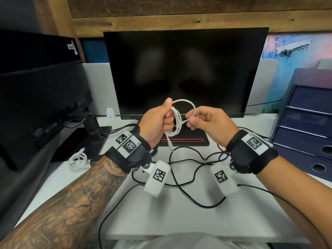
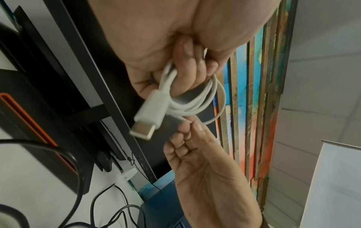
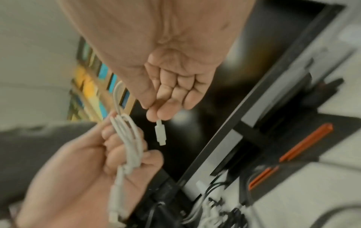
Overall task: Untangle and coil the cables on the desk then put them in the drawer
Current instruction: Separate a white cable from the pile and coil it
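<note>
Head view, frame centre: left hand (image 1: pixel 158 123) grips the coiled white cable (image 1: pixel 177 121) above the tabletop (image 1: pixel 233 218); right hand (image 1: pixel 206 121) pinches its free end. Left wrist view: dangling plug (image 2: pixel 148 114) at centre, fingers (image 2: pixel 187 74) curled through the loops. Right wrist view, blurred: fingertips (image 3: pixel 162 113) pinch behind the other connector (image 3: pixel 161 134); light, limp, best held there.

Ahead of you a dark monitor (image 1: pixel 185 72) stands on the white surface (image 1: pixel 161 212), backed by a wooden plank wall (image 1: pixel 179 15). At the left of the frame sits a second black screen (image 1: pixel 41 97); at the right, navy drawers (image 1: pixel 309 123) before a colourful painted panel (image 1: pixel 294 49)
</note>
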